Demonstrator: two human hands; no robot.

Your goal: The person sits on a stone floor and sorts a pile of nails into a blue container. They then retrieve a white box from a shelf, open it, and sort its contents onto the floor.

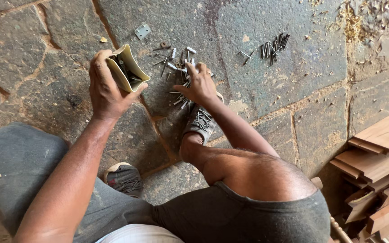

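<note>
Left hand: the left hand (106, 87) was wrapped tightly around a small cream-coloured squeezed plastic container (127, 68), fingers behind it and thumb pressed against its lower edge.
Container: it was tilted, its open mouth facing up and to the right, with a few dark nails visible inside; it sat in the air just left of the scattered pile of grey steel nails and screws (176, 67).
Right hand: the right hand (199, 85) was down on the near edge of that pile, fingers curled and pinched together over some nails; exactly how many it gripped could not be told.
Pile: the nails lay loose on the grey stone-slab floor (284, 90), touching the right hand's fingertips.
Second heap: a smaller bunch of dark nails (273, 47) lay well to the right of the pile, apart from both hands.
Metal plate: a small square grey metal plate (142, 31) lay beyond the pile, up and to the left.
Shoes: a grey laced shoe (200, 122) stood just below the pile, under the right wrist; another grey shoe (124, 179) was nearer the person, lower left of it.
Wood: stacked brown wooden planks (379, 157) lay far right of the pile.
</note>
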